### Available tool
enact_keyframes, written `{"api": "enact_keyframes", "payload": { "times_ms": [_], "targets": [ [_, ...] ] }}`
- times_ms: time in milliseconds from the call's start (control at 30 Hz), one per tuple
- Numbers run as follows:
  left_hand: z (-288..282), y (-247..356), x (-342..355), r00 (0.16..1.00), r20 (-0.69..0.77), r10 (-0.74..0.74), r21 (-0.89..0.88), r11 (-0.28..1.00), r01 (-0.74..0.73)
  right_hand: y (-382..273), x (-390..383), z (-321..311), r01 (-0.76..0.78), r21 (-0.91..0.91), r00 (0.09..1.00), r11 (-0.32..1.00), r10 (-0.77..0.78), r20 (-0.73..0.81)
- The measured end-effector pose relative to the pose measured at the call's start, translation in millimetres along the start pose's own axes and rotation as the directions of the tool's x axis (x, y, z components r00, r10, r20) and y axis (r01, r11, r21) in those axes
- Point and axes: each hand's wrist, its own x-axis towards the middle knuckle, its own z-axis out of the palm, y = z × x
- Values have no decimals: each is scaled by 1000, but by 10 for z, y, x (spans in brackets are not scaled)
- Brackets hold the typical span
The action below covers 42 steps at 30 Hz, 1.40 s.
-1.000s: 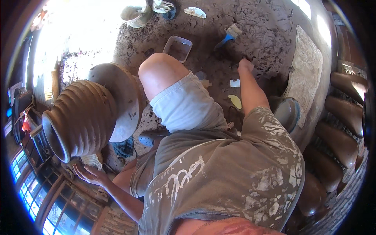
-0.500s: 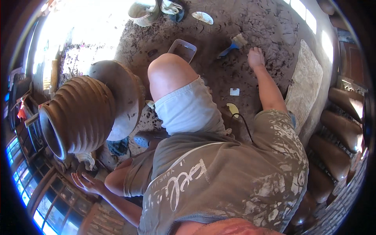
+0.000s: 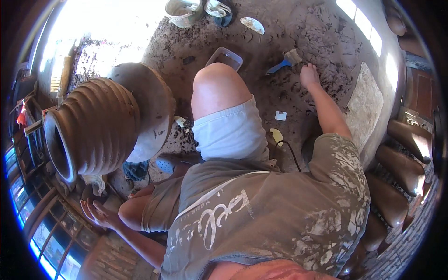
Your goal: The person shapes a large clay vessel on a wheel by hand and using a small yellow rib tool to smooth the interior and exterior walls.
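Observation:
A large ribbed clay pot stands on a round wheel disc at the left. My left hand is open below the pot's rim, fingers apart, with nothing in it. My right hand is down at the wet clay spread on the floor, just beside a blue-handled brush. Its fingers are curled, and whatever they hold is hidden. Past my knee are a plastic tub, a small white card and a yellow scraper.
A bucket, cloths and a white oval piece lie at the top. A pale stained sheet is at the right, beside a row of brown clay vessels. A dark cord curves near my right side.
My right arm has shifted up and rightward toward the brush, the hand now curled beside it. The view has turned slightly; my left hand stays open below the pot.

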Motion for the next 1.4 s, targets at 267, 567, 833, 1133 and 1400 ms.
{"api": "enact_keyframes", "payload": {
  "times_ms": [267, 567, 833, 1133, 1400],
  "targets": [
    [118, 230, 350, 996, -88, -18, -134, 991, 6, 273, 155, 414, 164, -33, 976, 986, -167, -141],
    [-332, 50, 76, 955, -162, -247, -294, 936, 192, 259, 45, 178, 178, 75, 948, 981, -191, 254],
    [-536, 1070, 234, 966, 100, -239, -740, 631, 233, -1363, -562, -1811, 380, 789, 924, 483, -246, -294],
    [99, 2320, 297, 806, 408, 429, -912, 144, 384, -3425, -2787, -2851, 993, 118, 76, -3, -746, -661],
    [65, 1927, -64, 702, 581, 411, -659, -268, 702, -3740, -3047, -2732, 985, 104, -40, -141, -760, -648]
  ]
}}
